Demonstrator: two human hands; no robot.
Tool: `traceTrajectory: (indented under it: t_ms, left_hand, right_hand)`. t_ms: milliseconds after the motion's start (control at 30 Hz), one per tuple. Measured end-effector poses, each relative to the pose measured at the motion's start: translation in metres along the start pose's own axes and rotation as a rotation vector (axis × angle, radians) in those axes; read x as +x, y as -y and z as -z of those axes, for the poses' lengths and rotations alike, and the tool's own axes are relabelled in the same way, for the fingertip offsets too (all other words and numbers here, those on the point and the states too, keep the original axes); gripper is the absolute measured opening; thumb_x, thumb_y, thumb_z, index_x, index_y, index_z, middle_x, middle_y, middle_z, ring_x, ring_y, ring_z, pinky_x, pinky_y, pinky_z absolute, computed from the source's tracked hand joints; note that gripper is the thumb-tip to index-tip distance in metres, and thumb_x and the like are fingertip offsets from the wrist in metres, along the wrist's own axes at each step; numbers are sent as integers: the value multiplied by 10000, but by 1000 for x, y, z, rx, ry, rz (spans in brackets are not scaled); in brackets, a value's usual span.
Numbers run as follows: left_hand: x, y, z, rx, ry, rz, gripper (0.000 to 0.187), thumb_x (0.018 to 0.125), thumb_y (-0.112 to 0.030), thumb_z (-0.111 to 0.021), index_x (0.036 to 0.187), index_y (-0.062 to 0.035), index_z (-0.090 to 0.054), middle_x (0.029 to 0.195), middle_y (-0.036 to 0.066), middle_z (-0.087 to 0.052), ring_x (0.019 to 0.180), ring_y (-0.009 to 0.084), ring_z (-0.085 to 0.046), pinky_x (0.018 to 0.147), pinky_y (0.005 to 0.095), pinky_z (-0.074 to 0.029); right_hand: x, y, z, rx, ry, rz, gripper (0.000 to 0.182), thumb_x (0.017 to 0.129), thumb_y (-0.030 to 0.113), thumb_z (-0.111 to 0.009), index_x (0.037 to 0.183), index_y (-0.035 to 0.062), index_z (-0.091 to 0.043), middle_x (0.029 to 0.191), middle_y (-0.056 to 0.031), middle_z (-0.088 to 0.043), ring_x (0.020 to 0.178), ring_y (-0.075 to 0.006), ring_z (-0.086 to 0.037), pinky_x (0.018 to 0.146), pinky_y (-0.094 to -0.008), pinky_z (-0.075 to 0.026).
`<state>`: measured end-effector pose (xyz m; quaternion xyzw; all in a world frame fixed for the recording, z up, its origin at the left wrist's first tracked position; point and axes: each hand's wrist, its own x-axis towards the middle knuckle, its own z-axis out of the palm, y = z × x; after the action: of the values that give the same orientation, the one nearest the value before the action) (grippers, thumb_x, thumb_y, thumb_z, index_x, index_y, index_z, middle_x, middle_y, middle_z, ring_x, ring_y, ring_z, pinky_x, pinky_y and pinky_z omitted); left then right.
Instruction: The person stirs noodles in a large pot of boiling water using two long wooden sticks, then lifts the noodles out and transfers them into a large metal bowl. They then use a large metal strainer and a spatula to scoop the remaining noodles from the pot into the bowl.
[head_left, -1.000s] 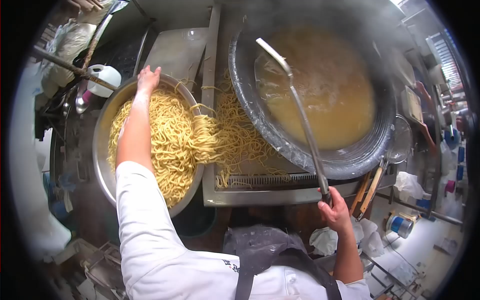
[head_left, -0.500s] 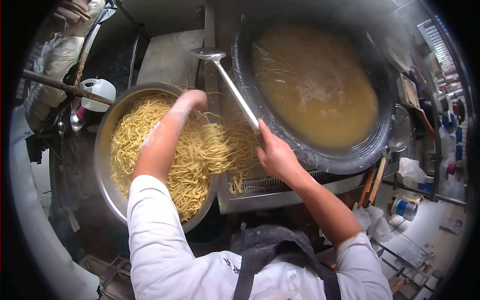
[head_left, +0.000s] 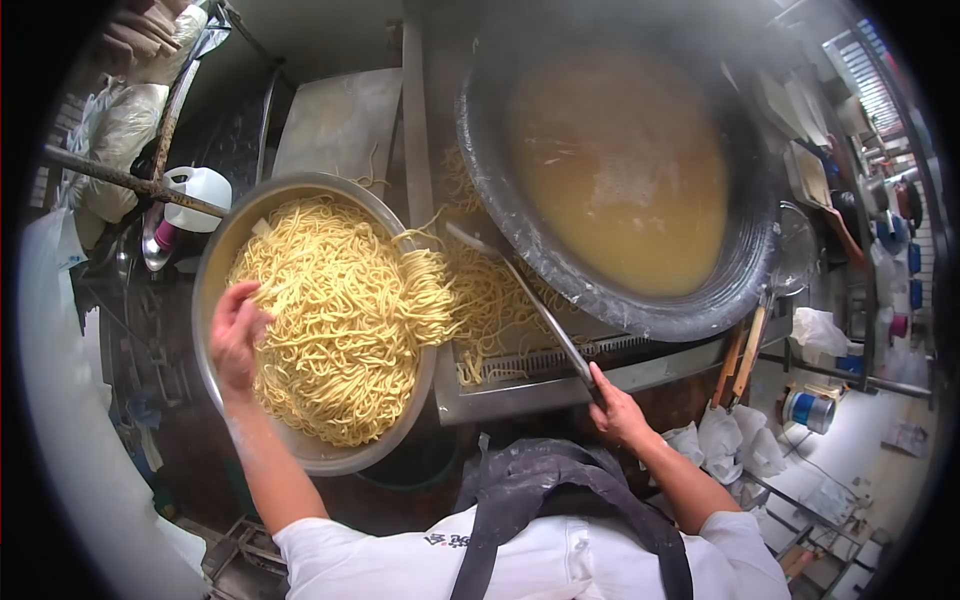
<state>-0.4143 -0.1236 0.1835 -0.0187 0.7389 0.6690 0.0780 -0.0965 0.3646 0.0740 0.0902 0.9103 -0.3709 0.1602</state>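
Note:
Yellow noodles (head_left: 335,320) are heaped in a large metal bowl (head_left: 208,372). At the bowl's left rim is my left hand (head_left: 238,330), fingers apart and bent, slightly blurred, with nothing held in it. My right hand (head_left: 617,410) is wrapped round the handle of a long metal ladle (head_left: 553,325). The ladle's head lies over loose noodles (head_left: 490,295) on the metal counter, between the bowl and a big dark-rimmed pot (head_left: 620,313). Cloudy yellow-brown liquid (head_left: 625,200) fills the pot, and steam hangs over it.
A white jug (head_left: 200,198) stands beyond the bowl's left side, near a rusty bar (head_left: 120,178). To the right of the pot are a wire strainer (head_left: 797,250) with a wooden handle and a blue-banded can (head_left: 810,411). The counter's metal edge (head_left: 560,395) runs before me.
My left hand has moved from the bowl's upper right side to its left rim. My right hand has drawn the ladle back toward me and down, off the bowl's far side.

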Motion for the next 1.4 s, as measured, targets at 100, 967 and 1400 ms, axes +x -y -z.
traceTrajectory:
  t_ms: [100, 967, 1400]
  left_hand:
    - [0, 30, 75, 15, -83, -15, 303, 986, -157, -563, 1250, -10, -580, 911, 66, -636, 805, 154, -617, 782, 275, -517]
    - [3, 78, -255, 1784, 1290, -268, 755, 802, -713, -609, 1200, -76, -689, 1252, 130, -649, 1267, 334, -529, 1160, 577, -241]
    - [-58, 96, -178, 1014, 535, -456, 317, 808, -22, -598, 1124, -34, -623, 1063, 143, -641, 1017, 293, -599, 1015, 440, -436]
  right_hand:
    - [49, 47, -8, 130, 2, -107, 820, 863, 115, -604, 1565, 125, -180, 1187, -283, -621, 1022, -454, -627, 866, -479, -516]
    - [-52, 11, 3, -117, 93, -122, 805, 807, 69, -548, 1540, 89, -217, 1076, -276, -625, 899, -462, -626, 809, -525, -507]
    - [-53, -12, 10, -259, 114, -28, 786, 807, 74, -563, 1534, 152, -274, 994, -221, -633, 836, -419, -647, 749, -521, -526]
